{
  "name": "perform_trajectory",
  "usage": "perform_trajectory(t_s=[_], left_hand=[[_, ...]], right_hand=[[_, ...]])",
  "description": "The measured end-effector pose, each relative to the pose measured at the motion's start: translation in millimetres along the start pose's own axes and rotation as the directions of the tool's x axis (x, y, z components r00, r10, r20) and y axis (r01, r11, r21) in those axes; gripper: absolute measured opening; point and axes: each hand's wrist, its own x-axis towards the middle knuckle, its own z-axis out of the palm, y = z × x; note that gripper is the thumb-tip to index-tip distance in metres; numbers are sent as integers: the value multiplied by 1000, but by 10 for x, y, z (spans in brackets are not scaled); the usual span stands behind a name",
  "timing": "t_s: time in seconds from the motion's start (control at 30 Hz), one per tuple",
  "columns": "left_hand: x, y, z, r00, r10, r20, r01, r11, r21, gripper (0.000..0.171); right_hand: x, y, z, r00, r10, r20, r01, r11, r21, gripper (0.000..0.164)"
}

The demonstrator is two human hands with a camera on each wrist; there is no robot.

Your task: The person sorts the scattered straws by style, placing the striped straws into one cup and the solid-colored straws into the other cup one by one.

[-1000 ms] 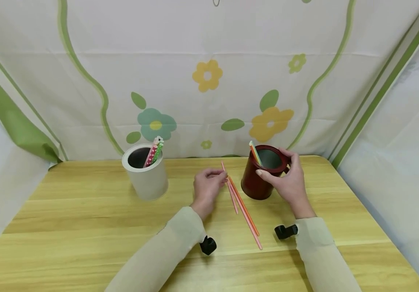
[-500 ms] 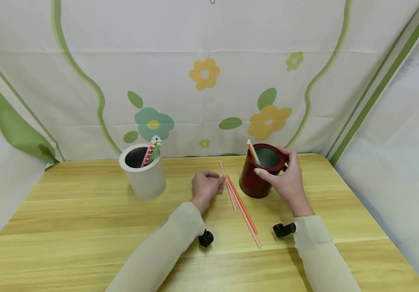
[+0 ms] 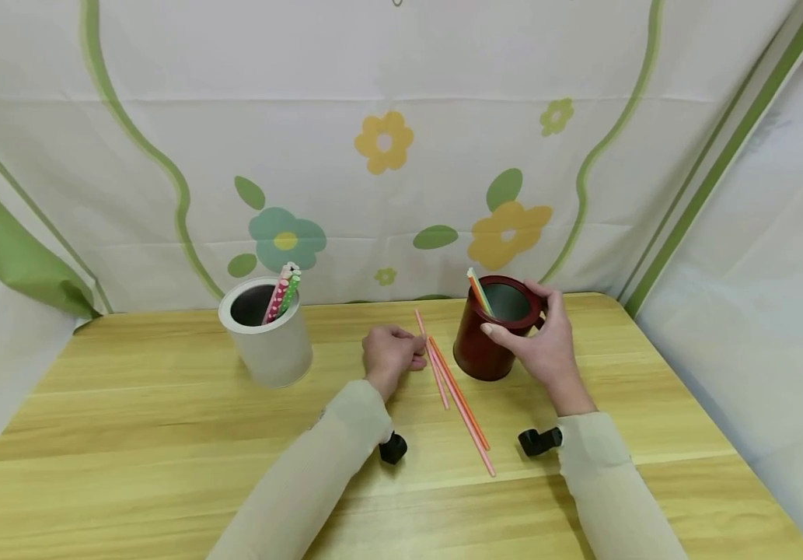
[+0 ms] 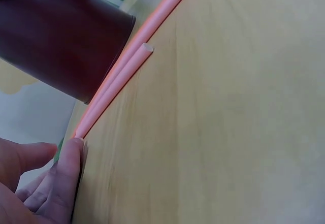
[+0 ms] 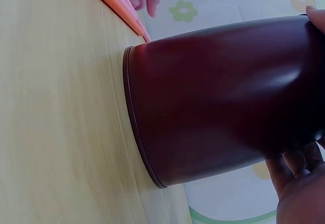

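My right hand (image 3: 548, 350) grips the dark red mug (image 3: 481, 354), thumb at the rim and fingers at the handle side; the mug stands upright. Orange and pale straws (image 3: 480, 292) lean inside it. Left of the mug, two pink straws (image 3: 481, 453) and an orange straw (image 3: 467, 411) lie close together on the table. Beside their far ends is my left hand (image 3: 389, 358), its thumb held apart from the fingers. In the left wrist view a fingertip (image 4: 74, 144) reaches the pink straws (image 4: 119, 79); whether it presses them is unclear.
A white cup (image 3: 275, 354) stands at the left, with pink and green patterned straws (image 3: 281, 295) leaning in it. Behind the wooden table (image 3: 128, 435) hangs a flowered curtain (image 3: 345, 78). A black camera (image 3: 392, 449) sits by the left wrist, another (image 3: 539, 441) by the right.
The left fingers have shifted slightly off the pink straw, with the thumb and fingers parting. The right hand stays on the mug. The whole head view has drifted a little.
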Motion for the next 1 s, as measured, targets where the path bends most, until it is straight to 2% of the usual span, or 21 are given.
perform_trajectory(t_s=[0.23,0.5,0.63,0.83,1.0], left_hand=[[34,63,13,999,-7,37,6,999,34,14],[59,78,11,999,-42,24,39,993,115,11],[52,101,9,998,-58,14,56,991,124,9],[53,147,-14,996,-88,-5,88,977,192,13],[46,192,-83,998,-64,12,59,967,247,10]], right_hand=[[-1,22,19,1000,-9,7,9,1000,6,92],[-17,-24,41,1000,-7,17,7,1000,21,94],[-29,-45,46,1000,-6,21,5,1000,25,94],[-3,-30,75,1000,-6,27,5,999,35,94],[21,-21,77,1000,-2,26,1,999,33,94]])
